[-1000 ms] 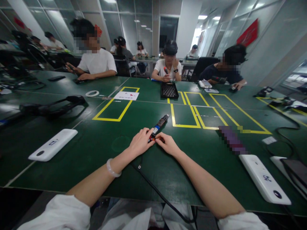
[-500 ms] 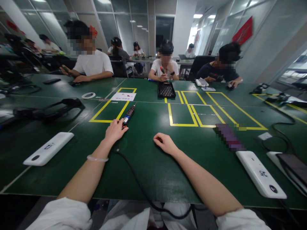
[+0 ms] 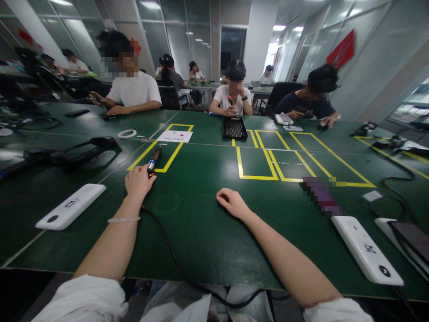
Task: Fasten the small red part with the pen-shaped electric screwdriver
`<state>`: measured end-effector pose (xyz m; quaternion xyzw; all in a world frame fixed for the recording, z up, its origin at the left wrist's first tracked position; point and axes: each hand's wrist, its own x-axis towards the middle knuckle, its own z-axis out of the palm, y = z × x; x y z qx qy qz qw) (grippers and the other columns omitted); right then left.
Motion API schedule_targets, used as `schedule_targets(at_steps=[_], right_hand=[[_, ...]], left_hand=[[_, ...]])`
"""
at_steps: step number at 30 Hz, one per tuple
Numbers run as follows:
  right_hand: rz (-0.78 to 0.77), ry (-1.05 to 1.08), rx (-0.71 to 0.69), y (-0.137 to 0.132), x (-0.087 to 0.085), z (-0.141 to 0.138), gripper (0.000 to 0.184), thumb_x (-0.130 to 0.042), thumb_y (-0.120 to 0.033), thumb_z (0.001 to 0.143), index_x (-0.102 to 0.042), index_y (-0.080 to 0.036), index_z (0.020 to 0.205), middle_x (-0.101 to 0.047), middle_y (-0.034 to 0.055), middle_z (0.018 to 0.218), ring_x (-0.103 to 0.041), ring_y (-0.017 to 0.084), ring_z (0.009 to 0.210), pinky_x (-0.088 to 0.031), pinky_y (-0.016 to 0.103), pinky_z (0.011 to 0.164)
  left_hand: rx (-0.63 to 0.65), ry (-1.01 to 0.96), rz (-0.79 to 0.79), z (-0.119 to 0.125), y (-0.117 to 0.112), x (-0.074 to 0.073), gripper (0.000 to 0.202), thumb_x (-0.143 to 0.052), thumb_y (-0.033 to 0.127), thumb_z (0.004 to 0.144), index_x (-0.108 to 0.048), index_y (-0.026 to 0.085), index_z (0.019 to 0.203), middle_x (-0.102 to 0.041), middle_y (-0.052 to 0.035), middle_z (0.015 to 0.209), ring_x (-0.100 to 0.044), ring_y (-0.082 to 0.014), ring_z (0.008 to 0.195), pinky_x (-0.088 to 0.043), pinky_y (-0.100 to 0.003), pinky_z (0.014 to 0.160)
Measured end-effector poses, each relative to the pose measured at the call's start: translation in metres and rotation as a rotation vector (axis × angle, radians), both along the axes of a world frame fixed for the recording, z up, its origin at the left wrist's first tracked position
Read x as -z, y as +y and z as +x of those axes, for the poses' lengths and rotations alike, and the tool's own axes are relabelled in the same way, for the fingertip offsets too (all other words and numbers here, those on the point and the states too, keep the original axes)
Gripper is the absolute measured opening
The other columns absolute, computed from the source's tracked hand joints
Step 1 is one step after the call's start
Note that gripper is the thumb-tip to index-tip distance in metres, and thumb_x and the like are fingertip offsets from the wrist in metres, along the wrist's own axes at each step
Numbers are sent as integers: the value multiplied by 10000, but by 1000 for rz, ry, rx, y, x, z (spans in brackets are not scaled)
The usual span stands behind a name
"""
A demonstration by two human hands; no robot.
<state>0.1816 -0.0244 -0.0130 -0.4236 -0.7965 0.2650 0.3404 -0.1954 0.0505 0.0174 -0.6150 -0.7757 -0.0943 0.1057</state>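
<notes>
My left hand (image 3: 139, 182) is closed around an electric screwdriver (image 3: 154, 159), a dark slim tool with a silver-and-blue band and an orange-red part near my thumb. Its front end points away from me, over the left yellow-taped rectangle (image 3: 170, 161). A black cable (image 3: 169, 243) runs from beside my left wrist down over the table's near edge. My right hand (image 3: 233, 202) rests on the green table (image 3: 187, 237) with the fingers curled in, and no object shows in it.
White power banks (image 3: 72, 205) lie at left and right, with a blurred dark phone (image 3: 321, 195) by the right one. A paper sheet (image 3: 176, 136), a white tape ring (image 3: 127, 133) and a black tray (image 3: 234, 128) lie farther off. Co-workers (image 3: 136, 89) sit across the table.
My left hand has moved left with the electric screwdriver, from right of the left taped rectangle to over it. The cable end shifted left too. My right hand stays in place.
</notes>
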Motion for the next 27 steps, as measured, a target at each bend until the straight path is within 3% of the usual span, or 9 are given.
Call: schedule_targets(at_steps=[8, 13, 17, 22, 24, 27], right_hand=[[2, 0, -5, 0, 0, -1, 99, -545, -208, 893, -631, -181, 853, -637, 14, 789, -567, 135, 720, -422, 242, 685], [2, -3, -7, 0, 0, -1, 103, -542, -211, 894, -630, -182, 850, -637, 16, 791, -566, 138, 719, -423, 245, 679], [8, -9, -10, 1, 0, -1, 103, -542, -209, 894, -629, -182, 847, -637, 16, 788, -564, 137, 719, -420, 244, 679], [-3, -3, -10, 1, 3, -1, 89, -540, -211, 893, -622, -183, 872, -637, 15, 795, -566, 134, 716, -422, 244, 680], [-26, 28, -11, 0, 5, -1, 83, -548, -218, 888, -608, -186, 935, -632, 7, 794, -568, 129, 708, -430, 242, 683], [-74, 85, -44, -1, 4, -3, 193, -577, -237, 873, -558, -193, 1059, -618, -15, 787, -568, 119, 682, -439, 238, 678]], left_hand=[[5, 32, -11, 8, -5, -3, 323, -505, 380, 860, -573, 147, 1073, -570, -185, 1150, -530, -344, 1067, -458, -432, 846], [8, -17, 93, 15, -8, -8, 338, -396, 358, 914, -583, 130, 1079, -585, -192, 1154, -529, -338, 1075, -433, -452, 887], [262, -244, 178, 44, -15, -14, 341, -376, 371, 933, -577, 161, 1111, -629, -121, 1139, -572, -261, 1049, -431, -377, 924], [754, -622, -48, 106, -36, -13, 332, -477, 427, 907, -634, 191, 1080, -676, -55, 1056, -625, -184, 932, -475, -299, 852], [869, -682, -143, 128, -47, -12, 321, -503, 402, 899, -644, 205, 1109, -672, -50, 1079, -624, -173, 936, -479, -288, 831], [932, -765, -272, 151, -61, -11, 344, -526, 365, 889, -598, 201, 1183, -678, -52, 1032, -629, -158, 874, -487, -272, 765]])
